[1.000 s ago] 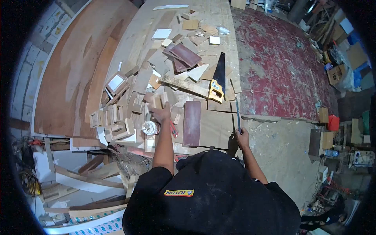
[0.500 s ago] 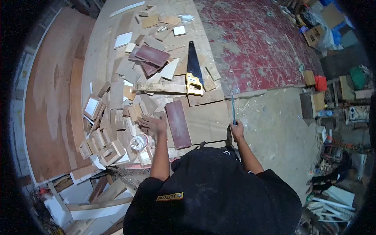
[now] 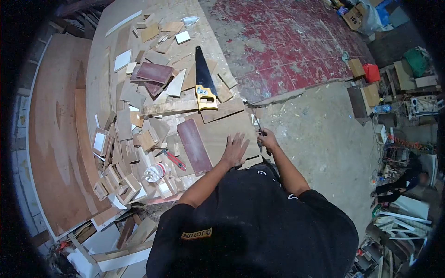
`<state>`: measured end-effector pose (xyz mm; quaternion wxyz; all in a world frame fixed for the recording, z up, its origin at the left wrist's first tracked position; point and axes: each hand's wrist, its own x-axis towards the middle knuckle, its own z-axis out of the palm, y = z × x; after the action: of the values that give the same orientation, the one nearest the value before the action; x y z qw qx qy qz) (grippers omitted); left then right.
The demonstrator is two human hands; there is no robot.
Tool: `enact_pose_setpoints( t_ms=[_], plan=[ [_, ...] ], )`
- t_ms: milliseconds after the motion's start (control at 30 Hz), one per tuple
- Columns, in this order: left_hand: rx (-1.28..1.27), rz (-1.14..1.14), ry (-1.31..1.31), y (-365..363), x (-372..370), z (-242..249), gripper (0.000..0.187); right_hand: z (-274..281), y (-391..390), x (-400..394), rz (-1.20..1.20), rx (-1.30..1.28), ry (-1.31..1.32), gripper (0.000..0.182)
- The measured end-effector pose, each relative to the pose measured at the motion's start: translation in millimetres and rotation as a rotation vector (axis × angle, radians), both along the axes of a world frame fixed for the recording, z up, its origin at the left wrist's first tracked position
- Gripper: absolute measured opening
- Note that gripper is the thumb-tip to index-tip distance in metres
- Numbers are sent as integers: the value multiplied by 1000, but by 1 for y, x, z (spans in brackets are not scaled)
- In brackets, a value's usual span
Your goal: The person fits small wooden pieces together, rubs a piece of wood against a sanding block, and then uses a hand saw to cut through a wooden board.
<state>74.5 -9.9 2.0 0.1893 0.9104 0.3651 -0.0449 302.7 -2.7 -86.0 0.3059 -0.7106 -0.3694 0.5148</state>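
Observation:
My left hand [image 3: 235,149] lies flat with fingers spread on a plywood board [image 3: 215,132] at the front of the bench. At the board's right edge my right hand [image 3: 267,140] is closed around a long thin dark tool [image 3: 258,122]; its kind cannot be made out. Left of my left hand lies a dark red board [image 3: 194,146]. Beyond the plywood rests a handsaw [image 3: 204,88] with a yellow handle, its black blade pointing away. A red-handled tool [image 3: 175,160] and a white container [image 3: 155,173] sit farther left.
Wood offcuts cover the bench's left and far parts, with more dark red boards [image 3: 155,73] among them. A large brown panel [image 3: 58,134] stands along the left. Beyond the bench's right edge is a concrete floor [image 3: 320,134]. At far right a person [image 3: 402,180] is near stacked white pieces.
My left hand has moved right from the offcuts onto the plywood, uncovering the red-handled tool. The thin tool in my right hand has tilted and sits lower against the board's edge.

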Motion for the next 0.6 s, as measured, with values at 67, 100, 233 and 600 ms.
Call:
enact_pose_setpoints(
  t_ms=[67, 100, 233, 600],
  plan=[
    [-44, 7, 107, -2, 14, 4, 93, 4, -2, 6, 187, 143, 122, 38],
    [-47, 11, 116, -4, 20, 3, 93, 1, 1, 9, 285, 79, 162, 58],
    [-56, 111, 138, -18, 38, -6, 86, 4, 2, 18, 420, 120, 263, 75],
    [3, 382, 224, -42, 79, -35, 58, -6, 16, 24, 601, 225, 247, 81]
  ],
)
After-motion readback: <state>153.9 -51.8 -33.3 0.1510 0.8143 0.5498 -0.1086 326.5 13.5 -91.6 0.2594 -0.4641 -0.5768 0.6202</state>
